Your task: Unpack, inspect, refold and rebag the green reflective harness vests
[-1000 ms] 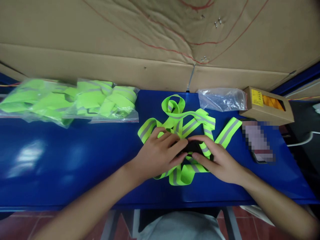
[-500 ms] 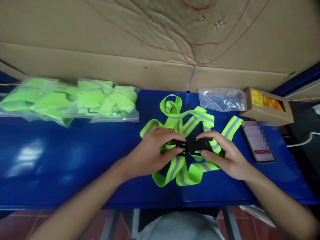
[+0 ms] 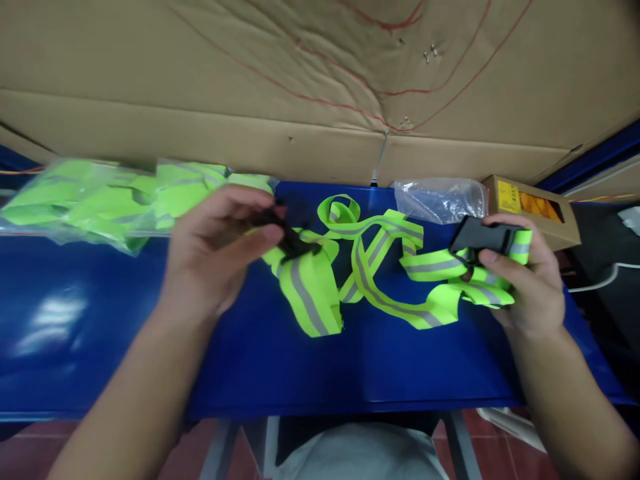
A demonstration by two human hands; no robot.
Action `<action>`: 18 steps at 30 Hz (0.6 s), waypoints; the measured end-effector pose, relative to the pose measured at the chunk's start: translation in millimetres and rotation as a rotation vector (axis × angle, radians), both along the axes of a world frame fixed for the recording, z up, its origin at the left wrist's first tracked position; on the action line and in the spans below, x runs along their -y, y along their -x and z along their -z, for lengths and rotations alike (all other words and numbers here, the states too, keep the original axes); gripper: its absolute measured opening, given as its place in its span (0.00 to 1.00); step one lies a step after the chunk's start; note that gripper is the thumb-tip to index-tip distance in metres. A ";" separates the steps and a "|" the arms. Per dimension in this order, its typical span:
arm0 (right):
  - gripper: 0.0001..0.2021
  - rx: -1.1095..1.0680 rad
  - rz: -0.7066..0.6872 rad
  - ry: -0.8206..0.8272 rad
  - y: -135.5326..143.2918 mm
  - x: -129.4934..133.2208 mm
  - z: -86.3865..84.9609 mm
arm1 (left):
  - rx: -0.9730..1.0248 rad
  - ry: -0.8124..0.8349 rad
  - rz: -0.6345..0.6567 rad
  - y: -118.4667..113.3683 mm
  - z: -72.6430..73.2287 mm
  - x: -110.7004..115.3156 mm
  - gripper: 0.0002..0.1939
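**Neon strap, buckle halves held apart**

Neon-green webbing with a grey reflective stripe runs across the middle of the frame: the strap harness lies in loose loops on the blue tabletop, with both ends lifted off it. My left hand, centre-left, is pinched shut on one black buckle half between thumb and fingers; it is blurred, so I cannot tell exactly how the prongs sit. My right hand, at the right of the frame, is clamped on the other buckle half and a bunch of folded webbing beneath it. The two hands are well apart, the strap sagging between them.

To handle this well, I judge I should keep each grip on the hard plastic rather than the slack webbing, hold both halves level, and let the loops fall free so no twist gets trapped in the run between them.

Counting: one loose harness, two buckle halves, two hands. Along the upper left lie bagged green straps; I make out at least two bags, though they overlap too much to be sure. One empty-looking clear bag sits upper right, touching one small cardboard box with a yellow label. One large cardboard sheet fills the top.
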State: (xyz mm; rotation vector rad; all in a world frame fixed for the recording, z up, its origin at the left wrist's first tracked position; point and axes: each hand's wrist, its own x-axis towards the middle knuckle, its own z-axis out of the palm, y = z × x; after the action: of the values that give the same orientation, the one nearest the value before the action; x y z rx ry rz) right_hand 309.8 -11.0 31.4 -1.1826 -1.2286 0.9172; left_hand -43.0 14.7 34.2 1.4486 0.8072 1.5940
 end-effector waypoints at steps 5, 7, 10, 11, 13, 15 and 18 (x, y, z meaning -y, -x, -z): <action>0.20 -0.121 0.115 -0.088 -6.4 -14.9 -4.4 | 0.170 -0.073 -0.142 15.6 -16.8 -14.9 0.13; 0.21 -0.129 0.163 -0.107 -11.7 -21.2 0.3 | 0.211 -0.093 -0.187 24.4 -13.9 -24.9 0.11; 0.20 -0.083 0.232 -0.165 -17.9 -27.9 9.2 | 0.277 -0.049 -0.266 37.6 -3.3 -38.9 0.10; 0.19 -0.052 0.250 -0.195 -18.5 -29.4 11.5 | 0.293 -0.044 -0.298 41.0 0.1 -42.5 0.10; 0.16 0.031 0.247 -0.283 -17.4 -31.6 14.4 | 0.309 -0.065 -0.370 45.7 4.8 -47.9 0.09; 0.14 0.129 0.225 -0.389 -15.2 -33.6 14.8 | 0.332 -0.106 -0.427 50.4 6.8 -51.7 0.07; 0.13 0.173 0.290 -0.499 -18.8 -38.7 13.9 | 0.389 -0.135 -0.432 68.5 7.0 -56.0 0.05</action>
State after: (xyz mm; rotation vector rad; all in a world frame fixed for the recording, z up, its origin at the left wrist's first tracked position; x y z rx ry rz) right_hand 328.7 27.7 17.5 -1.0099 -1.2847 0.2704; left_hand -111.6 70.7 27.2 1.0383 0.8263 2.2076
